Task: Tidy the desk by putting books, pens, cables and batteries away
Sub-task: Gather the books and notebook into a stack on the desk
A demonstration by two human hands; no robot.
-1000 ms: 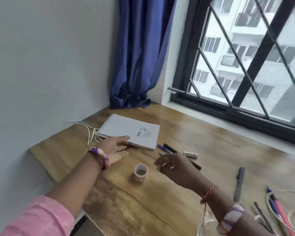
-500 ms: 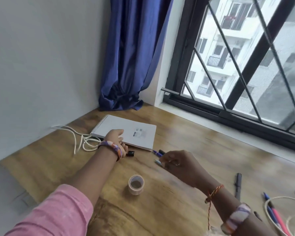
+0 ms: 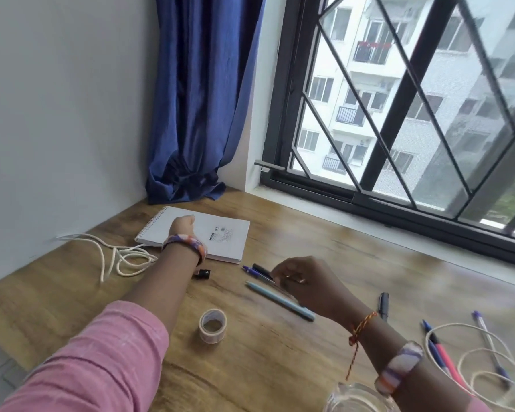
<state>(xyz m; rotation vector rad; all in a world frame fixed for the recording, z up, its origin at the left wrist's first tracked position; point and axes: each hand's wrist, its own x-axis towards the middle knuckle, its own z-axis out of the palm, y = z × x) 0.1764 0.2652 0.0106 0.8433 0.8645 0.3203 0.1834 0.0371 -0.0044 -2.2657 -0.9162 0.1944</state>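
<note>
Notebook [image 3: 214,233] under left hand [image 3: 182,226], grip unclear, right hand [image 3: 304,281] pinching pens [image 3: 257,270], wooden desk [image 3: 369,263], blue curtain [image 3: 202,99]

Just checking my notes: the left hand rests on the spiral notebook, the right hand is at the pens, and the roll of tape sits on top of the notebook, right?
Not quite. The head view shows the roll of tape standing on the bare desk, nearer the person than the spiral notebook. The left hand does rest on the notebook, and the right hand is at the pens.
</note>
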